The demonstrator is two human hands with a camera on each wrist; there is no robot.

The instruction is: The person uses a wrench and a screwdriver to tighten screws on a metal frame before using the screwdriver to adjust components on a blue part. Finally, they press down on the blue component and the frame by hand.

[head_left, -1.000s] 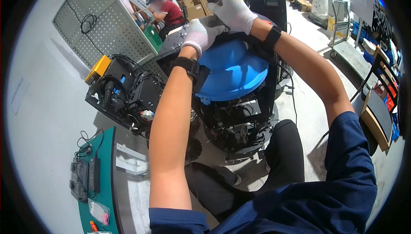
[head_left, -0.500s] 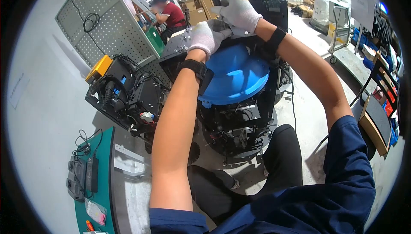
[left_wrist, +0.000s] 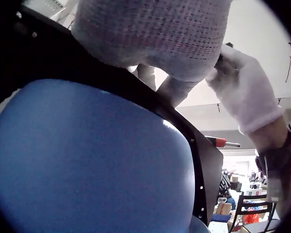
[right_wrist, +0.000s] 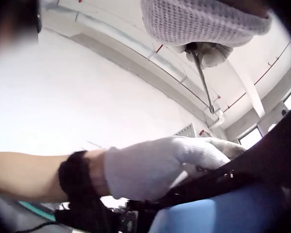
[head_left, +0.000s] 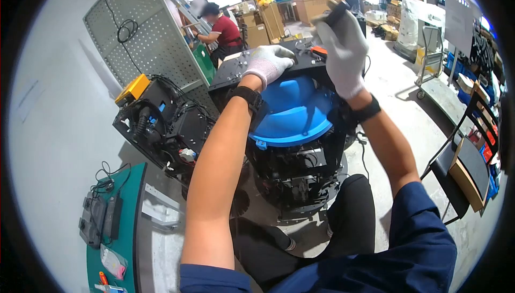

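My gloved right hand (head_left: 343,52) is raised above the right side of the black machine, gripping the dark handle of a screwdriver (head_left: 337,14). In the right wrist view the bare metal shaft (right_wrist: 203,80) points down, its tip touching nothing. My gloved left hand (head_left: 270,62) rests with bent fingers on the black top panel (head_left: 230,74), behind a blue bowl-shaped part (head_left: 298,121). The left wrist view shows its fingertips (left_wrist: 174,91) at the panel edge; whether they touch a small part is hidden. An orange-red and black tool (head_left: 318,52) lies on the panel.
Another black machine with cables (head_left: 177,113) stands to the left, near a perforated board (head_left: 150,30). A green-topped table (head_left: 126,212) is at lower left. A chair (head_left: 456,169) and a trolley (head_left: 429,60) are on the right. A person in red (head_left: 222,33) sits behind.
My right hand has lifted away from beside the left hand and moved right, with the screwdriver in its grip. The left hand stays at the panel. The head view has tilted up.
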